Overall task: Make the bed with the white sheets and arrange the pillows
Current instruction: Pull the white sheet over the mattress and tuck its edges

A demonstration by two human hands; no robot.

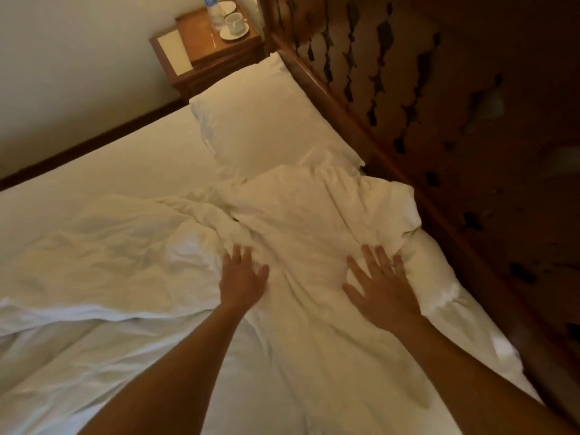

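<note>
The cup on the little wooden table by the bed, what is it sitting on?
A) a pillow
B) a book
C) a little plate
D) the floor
C: the white cup stands on a small white saucer, which rests on top of the wooden bedside table next to the bed.

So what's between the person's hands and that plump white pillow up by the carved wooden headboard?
Only bunched, crumpled white sheet, heaped from under the left hand and right hand up to the plump white pillow, in the head view.
</note>
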